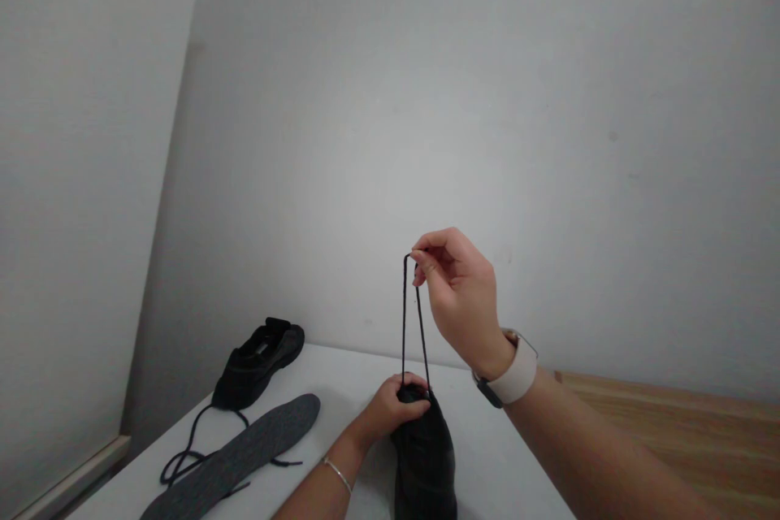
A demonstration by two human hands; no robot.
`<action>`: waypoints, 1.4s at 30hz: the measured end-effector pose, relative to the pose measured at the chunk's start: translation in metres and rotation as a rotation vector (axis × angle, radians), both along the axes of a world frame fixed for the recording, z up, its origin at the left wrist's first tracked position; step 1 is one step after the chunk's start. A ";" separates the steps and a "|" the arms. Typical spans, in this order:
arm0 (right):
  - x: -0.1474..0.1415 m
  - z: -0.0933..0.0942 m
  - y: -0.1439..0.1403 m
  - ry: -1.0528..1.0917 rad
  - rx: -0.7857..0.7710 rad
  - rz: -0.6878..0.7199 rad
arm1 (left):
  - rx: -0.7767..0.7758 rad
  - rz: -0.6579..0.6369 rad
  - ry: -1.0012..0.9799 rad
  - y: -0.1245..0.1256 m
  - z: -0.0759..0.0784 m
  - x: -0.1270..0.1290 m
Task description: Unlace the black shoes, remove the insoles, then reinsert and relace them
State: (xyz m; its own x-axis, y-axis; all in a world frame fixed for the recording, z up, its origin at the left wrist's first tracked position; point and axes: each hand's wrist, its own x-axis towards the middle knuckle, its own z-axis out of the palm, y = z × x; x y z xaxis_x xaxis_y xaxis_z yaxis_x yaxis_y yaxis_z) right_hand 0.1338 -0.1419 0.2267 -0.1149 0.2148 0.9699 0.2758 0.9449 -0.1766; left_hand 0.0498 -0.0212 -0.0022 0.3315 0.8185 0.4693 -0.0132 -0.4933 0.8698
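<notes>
A black shoe (426,463) rests on the white table, partly cut off by the lower edge of the view. My left hand (393,409) grips the shoe's upper end, its thumb across the top and its fingers on the far side. Raised well above it, my right hand (457,280) pinches a black shoelace (403,317) between thumb and fingers. Two taut strands of the lace run from the shoe up to that pinch, forming a narrow loop.
Another black shoe (259,361) stands at the table's back left, with a loose lace (176,463) trailing from it. A grey insole (244,455) lies in front of it. The white table (341,370) meets a pale wall (390,114). Light wood (670,431) shows at the right.
</notes>
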 end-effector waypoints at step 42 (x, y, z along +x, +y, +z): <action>0.081 -0.017 0.079 0.669 -0.498 0.399 | 0.221 0.097 -0.596 -0.034 0.166 -0.021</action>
State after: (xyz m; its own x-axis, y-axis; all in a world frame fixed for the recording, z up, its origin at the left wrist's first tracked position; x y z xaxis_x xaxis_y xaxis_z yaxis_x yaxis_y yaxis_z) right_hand 0.2147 -0.0631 0.2095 0.2806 0.6900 0.6673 -0.3596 0.7201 -0.5934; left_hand 0.0283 -0.0557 0.1634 -0.1084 0.6946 0.7112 -0.4093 -0.6831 0.6048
